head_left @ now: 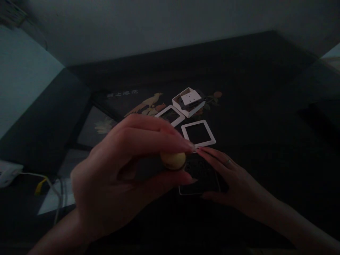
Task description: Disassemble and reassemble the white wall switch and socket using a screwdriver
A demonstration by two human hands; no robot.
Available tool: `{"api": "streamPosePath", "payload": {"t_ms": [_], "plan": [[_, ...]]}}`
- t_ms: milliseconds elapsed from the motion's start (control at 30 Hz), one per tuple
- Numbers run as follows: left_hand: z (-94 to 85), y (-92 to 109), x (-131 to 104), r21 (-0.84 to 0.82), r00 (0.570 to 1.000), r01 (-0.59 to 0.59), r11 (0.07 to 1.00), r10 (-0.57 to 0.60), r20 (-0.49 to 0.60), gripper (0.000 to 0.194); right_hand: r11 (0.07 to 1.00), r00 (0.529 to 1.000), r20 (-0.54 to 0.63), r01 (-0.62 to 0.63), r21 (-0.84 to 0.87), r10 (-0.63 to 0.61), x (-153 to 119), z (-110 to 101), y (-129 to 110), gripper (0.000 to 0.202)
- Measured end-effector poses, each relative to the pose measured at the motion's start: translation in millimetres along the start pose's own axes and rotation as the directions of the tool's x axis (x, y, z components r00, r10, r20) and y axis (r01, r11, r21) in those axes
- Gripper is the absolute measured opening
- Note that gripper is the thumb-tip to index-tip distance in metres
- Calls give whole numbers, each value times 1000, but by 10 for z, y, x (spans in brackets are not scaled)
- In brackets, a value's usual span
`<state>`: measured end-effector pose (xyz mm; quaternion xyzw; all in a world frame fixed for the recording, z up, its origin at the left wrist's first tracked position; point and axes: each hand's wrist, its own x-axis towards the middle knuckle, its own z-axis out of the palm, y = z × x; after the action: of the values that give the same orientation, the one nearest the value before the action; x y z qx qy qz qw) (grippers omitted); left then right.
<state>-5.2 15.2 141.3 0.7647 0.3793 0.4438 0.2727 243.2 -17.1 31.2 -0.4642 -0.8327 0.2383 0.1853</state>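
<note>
Close to the camera, my left hand (127, 177) is closed around a screwdriver (174, 160). Only its rounded yellow handle end shows; the shaft is hidden behind it and the hand. Below and beyond lies a dark socket panel (199, 177) with a pale edge, its back apparently facing up. My right hand (228, 173), with a ring on one finger, grips this panel at its right side, fingers over the far edge and thumb at the near edge. My left hand's fingers partly cover the panel's left side.
Two white square frames, a nearer frame (212, 141) and a farther frame (175, 122), lie beyond my hands. Behind them, a white socket (190, 98) rests tilted on a white box (189, 112). At the left are a white power strip (9, 173) and cable (57, 194).
</note>
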Motion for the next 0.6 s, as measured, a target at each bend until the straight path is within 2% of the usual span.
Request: {"api": "streamPosePath", "payload": {"t_ms": [133,233,300,400,533,600], "plan": [[-84,1,78,-96,982,-75,993,90,164,35,999,998,-41,49,-9,-49,-16,33,21,98],[-130,10,111,-39,963,-61,997,69,261,33,997,996,-58,71,-19,-72,-17,46,36,100],[-139,17,102,19,955,-88,996,79,288,27,998,996,-54,65,-28,-66,-11,47,40,98],[-124,20,60,78,965,-120,990,98,245,18,998,997,-46,59,-27,-60,-4,44,37,95],[-106,1,2,136,990,-118,984,105,97,21,999,999,-16,40,-21,-40,-9,39,25,96],[-103,-11,-14,191,994,-103,976,93,60,29,999,999,-9,33,-23,-34,-11,36,21,97]]}}
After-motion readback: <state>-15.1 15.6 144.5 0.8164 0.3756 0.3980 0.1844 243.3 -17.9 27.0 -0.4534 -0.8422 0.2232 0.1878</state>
